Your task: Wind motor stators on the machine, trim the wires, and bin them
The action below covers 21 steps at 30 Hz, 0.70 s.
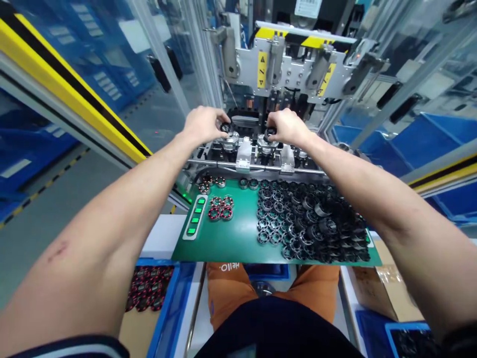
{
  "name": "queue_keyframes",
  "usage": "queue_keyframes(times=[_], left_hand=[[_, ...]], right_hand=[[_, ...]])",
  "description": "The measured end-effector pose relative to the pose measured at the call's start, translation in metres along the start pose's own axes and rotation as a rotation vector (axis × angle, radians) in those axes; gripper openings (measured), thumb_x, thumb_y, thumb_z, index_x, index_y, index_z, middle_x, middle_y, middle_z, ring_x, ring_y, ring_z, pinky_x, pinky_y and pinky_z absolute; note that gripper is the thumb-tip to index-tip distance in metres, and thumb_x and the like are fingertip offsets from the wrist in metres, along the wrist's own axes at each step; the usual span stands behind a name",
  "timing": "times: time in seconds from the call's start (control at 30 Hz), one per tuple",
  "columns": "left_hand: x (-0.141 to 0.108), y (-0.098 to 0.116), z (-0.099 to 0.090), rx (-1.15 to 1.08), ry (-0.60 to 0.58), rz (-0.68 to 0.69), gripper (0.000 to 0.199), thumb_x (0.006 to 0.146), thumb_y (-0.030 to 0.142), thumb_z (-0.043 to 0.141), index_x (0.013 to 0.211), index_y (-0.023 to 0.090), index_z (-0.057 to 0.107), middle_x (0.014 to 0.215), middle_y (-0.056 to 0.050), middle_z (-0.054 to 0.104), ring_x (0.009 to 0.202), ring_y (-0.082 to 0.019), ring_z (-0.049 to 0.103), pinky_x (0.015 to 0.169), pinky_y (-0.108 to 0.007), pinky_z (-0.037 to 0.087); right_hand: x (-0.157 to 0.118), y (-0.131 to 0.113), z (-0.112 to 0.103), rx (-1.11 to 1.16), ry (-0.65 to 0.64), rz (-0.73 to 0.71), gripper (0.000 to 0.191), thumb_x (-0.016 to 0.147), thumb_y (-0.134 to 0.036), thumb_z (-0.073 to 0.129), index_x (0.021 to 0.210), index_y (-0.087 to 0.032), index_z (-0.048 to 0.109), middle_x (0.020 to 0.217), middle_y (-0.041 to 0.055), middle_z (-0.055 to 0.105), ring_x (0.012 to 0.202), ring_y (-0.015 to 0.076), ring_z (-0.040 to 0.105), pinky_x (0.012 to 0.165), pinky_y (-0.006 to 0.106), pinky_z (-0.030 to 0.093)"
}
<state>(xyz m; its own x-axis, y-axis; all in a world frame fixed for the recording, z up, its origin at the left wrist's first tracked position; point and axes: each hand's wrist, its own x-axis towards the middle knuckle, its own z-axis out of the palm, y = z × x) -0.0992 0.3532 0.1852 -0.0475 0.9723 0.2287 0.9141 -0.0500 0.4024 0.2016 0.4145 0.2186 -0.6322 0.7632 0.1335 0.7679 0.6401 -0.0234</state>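
Note:
My left hand (pixel 204 125) is closed, thumb and fingers around a black ring-shaped stator core (pixel 225 128) at the left metal holder (pixel 230 141) of the machine. My right hand (pixel 288 127) pinches another black stator core (pixel 271 132) over the middle holder (pixel 266 145). Whether either core is fully seated cannot be made out. Below, on the green mat (pixel 216 246), many unwound black stator cores (pixel 298 214) lie in rows and stacks at the right. Several stators with copper windings (pixel 220 209) sit at the left.
A metal rail (pixel 253 166) with white brackets runs in front of the holders. Above hangs a clamp plate with yellow warning labels (pixel 262 69). Green-lit buttons (pixel 196 217) border the mat's left. Blue bins hold wound stators (pixel 149 288) at lower left and dark parts (pixel 412 343) at lower right.

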Motion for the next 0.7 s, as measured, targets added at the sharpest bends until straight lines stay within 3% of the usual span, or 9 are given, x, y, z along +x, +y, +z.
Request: queue_keyframes(times=[0.1,0.2,0.3,0.4,0.5,0.7], left_hand=[[0.007,-0.017,0.002,-0.025,-0.074,0.050,0.079,0.083,0.078,0.099,0.133,0.020,0.082,0.107,0.003,0.081,0.110,-0.018,0.065,0.110,-0.037,0.049],[0.019,-0.029,-0.001,-0.031,-0.140,0.074,0.084,0.072,0.082,0.104,0.131,0.024,0.086,0.101,0.004,0.081,0.107,-0.020,0.068,0.101,-0.036,0.050],[0.035,-0.033,-0.002,-0.031,-0.181,0.061,0.069,0.071,0.068,0.110,0.122,0.027,0.089,0.090,0.008,0.080,0.095,-0.017,0.068,0.100,-0.034,0.053],[0.050,-0.033,-0.001,-0.059,-0.223,0.042,0.046,0.078,0.046,0.110,0.112,0.024,0.089,0.078,0.013,0.076,0.084,-0.011,0.062,0.102,-0.026,0.053],[0.062,-0.032,-0.001,-0.029,-0.262,0.107,0.028,0.084,0.035,0.105,0.104,0.024,0.089,0.073,0.016,0.074,0.078,-0.007,0.061,0.097,-0.018,0.051],[0.078,-0.033,-0.002,0.140,-0.377,0.089,0.028,0.094,0.036,0.097,0.115,0.020,0.088,0.098,0.013,0.087,0.086,-0.005,0.066,0.100,-0.012,0.050]], right_hand=[[0.011,0.007,0.007,-0.018,-0.047,-0.025,0.044,0.089,-0.026,0.099,0.130,-0.012,0.087,0.128,0.0169,0.085,0.130,0.0445,0.079,0.123,0.062,0.061],[0.023,0.020,0.008,0.022,-0.087,-0.084,0.047,0.087,-0.034,0.104,0.128,-0.017,0.089,0.124,0.0134,0.086,0.124,0.0417,0.081,0.122,0.061,0.063],[0.038,0.031,0.009,0.057,-0.132,-0.145,0.047,0.084,-0.039,0.107,0.123,-0.019,0.091,0.114,0.0094,0.086,0.115,0.0377,0.082,0.117,0.058,0.064],[0.049,0.038,0.012,0.057,-0.134,-0.164,0.050,0.082,-0.051,0.110,0.116,-0.019,0.091,0.104,0.0069,0.082,0.105,0.0340,0.080,0.111,0.058,0.064],[0.057,0.044,0.016,0.058,-0.119,-0.210,0.053,0.074,-0.052,0.114,0.110,-0.020,0.092,0.095,0.0039,0.079,0.093,0.0294,0.077,0.102,0.055,0.064],[0.075,0.056,0.016,0.074,-0.173,-0.278,0.053,0.073,-0.058,0.114,0.104,-0.022,0.092,0.091,0.0032,0.080,0.083,0.0243,0.074,0.092,0.048,0.063]])
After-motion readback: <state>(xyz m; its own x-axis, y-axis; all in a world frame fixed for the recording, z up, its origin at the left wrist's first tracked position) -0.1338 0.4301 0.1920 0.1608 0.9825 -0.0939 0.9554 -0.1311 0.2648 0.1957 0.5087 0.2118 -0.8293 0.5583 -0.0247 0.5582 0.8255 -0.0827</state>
